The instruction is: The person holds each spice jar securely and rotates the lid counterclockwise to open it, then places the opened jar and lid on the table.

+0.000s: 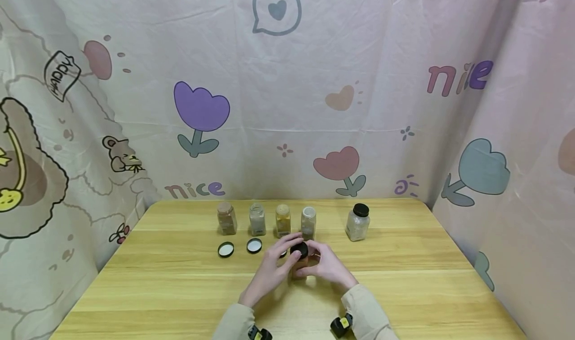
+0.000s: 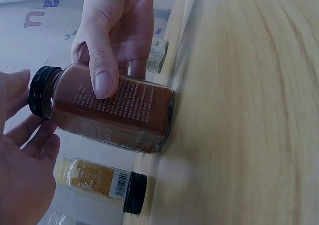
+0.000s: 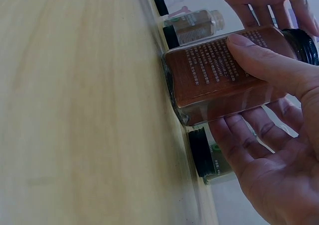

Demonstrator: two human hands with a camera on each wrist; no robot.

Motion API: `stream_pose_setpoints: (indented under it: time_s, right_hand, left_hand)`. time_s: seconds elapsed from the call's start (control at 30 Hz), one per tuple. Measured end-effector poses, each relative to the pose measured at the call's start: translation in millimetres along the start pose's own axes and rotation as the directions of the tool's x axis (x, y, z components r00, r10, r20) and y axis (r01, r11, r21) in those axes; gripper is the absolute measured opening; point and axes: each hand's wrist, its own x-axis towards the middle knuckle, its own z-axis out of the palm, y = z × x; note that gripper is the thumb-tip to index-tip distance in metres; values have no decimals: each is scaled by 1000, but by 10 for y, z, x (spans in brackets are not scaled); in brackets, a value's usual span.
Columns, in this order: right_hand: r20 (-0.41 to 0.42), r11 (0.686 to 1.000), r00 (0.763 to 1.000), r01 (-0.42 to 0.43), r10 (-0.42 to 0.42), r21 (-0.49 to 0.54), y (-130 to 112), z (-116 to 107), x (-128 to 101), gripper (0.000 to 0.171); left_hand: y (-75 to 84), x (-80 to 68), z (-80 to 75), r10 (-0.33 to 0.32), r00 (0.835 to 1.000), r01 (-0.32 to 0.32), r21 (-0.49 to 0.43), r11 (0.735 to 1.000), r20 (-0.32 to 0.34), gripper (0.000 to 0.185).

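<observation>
A spice jar (image 2: 134, 103) of reddish-brown powder with small white print stands upright between the hands, its black lid (image 1: 299, 250) on top. My right hand (image 1: 327, 266) grips the jar's body, thumb (image 3: 249, 56) across the printed face and fingers behind. My left hand (image 1: 275, 262) holds the lid between thumb and fingers. In the left wrist view the lid (image 2: 42, 93) sits on the jar's neck, with left fingers (image 2: 37, 135) round it.
Behind the hands stand several uncapped jars, including brown (image 1: 227, 220), pale (image 1: 257, 221) and yellow (image 1: 283, 222) ones. Lids lie in front of them: one (image 1: 226, 249) at left, another (image 1: 254, 245) beside it. A black-capped jar (image 1: 358, 225) stands at right on the wooden table (image 1: 404, 280).
</observation>
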Motion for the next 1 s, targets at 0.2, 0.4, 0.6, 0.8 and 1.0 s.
stream_pose_setpoints:
  time_s: [0.2, 0.4, 0.6, 0.8, 1.0]
  right_hand:
    - [-3, 1000, 1000, -3, 3, -11, 6, 1, -5, 55]
    - [-10, 1000, 1000, 6, -6, -21, 6, 6, -13, 56]
    - [-5, 1000, 1000, -24, 24, -12, -28, 1, -17, 54]
    - [-4, 1000, 1000, -3, 3, 1, -22, 3, -13, 51]
    - [-7, 1000, 1000, 19, -19, -1, -20, 10, -12, 49]
  left_hand:
    - [-34, 0, -4, 19, 999, -18, -25, 1000, 40, 32]
    - [-43, -1, 0, 24, 1000, -24, -6, 1000, 13, 32]
    - [-17, 6, -4, -4, 1000, 4, 1, 1000, -18, 32]
    - [0, 7, -1, 0, 999, -1, -5, 1000, -45, 30]
    - [-13, -4, 7, 15, 1000, -15, 3, 1000, -27, 29]
